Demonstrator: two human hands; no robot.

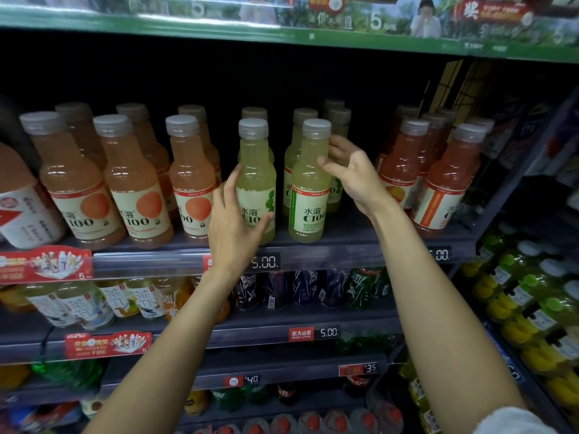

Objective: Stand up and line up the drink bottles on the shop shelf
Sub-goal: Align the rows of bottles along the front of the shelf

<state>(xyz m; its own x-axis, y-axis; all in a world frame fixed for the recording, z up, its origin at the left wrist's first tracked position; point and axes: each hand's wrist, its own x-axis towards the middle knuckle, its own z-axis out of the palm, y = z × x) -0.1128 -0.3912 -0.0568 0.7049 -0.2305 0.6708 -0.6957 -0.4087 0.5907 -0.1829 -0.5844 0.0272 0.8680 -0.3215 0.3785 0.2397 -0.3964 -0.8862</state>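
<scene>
- shelf lip (329, 256) with 5.00 price tags runs along the front; both front lime bottles stand right at it, a clear gap between them
- dark open room above the caps up to the green shelf (188, 25) overhead; back of the shelf too dark to read
- left hand (233, 223): fingers straight, a little spread, lying up the left side of the left lime bottle (256, 183), thumb across its label; touching, not wrapped round
- right hand (351, 170): fingers loosely spread, thumb tip at the right shoulder of the right lime bottle (308, 189), other fingers reaching behind it; cannot tell if they touch the rear bottles
- front row, all upright: 3 peach bottles (131, 183) left, 2 lime centre, 2 red bottles (445, 183) right
- behind: about 3 peach, 4 lime, several red, count unsure
- lower shelves (282, 327) crowded with other drinks
</scene>
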